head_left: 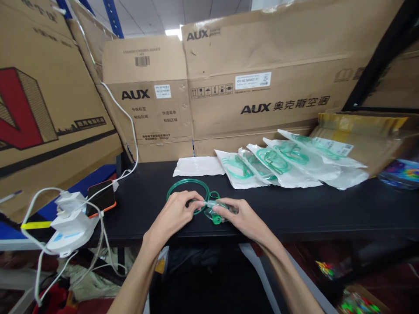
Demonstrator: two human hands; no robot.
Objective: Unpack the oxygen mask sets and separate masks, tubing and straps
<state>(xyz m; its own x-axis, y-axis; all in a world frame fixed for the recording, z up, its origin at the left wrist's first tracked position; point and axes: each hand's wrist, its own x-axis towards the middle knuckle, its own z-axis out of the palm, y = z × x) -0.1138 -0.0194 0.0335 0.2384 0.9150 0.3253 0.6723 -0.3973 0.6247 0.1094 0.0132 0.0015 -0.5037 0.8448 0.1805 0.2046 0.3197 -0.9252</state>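
A clear oxygen mask (209, 214) with a green piece (216, 219) at its edge is held just above the front of the black table. My right hand (244, 216) grips it from the right, thumb and fingers closed. From the left, my left hand (176, 210) pinches the end of the green tubing (188, 180) against the mask's pale connector (211, 203). Whether the tube sits inside the connector is too small to tell. Behind my left hand the tubing lies in a round coil, partly covered by the fingers. A small green loop (214, 194) shows beside the mask.
A flat white packet (199, 166) lies behind the coil. Several white-and-clear pouches with green tubing (275, 161) overlap at the back right. Power adapters with white cables (70, 218) and a phone (101, 197) are on the left. Large cardboard boxes (262, 56) wall the back.
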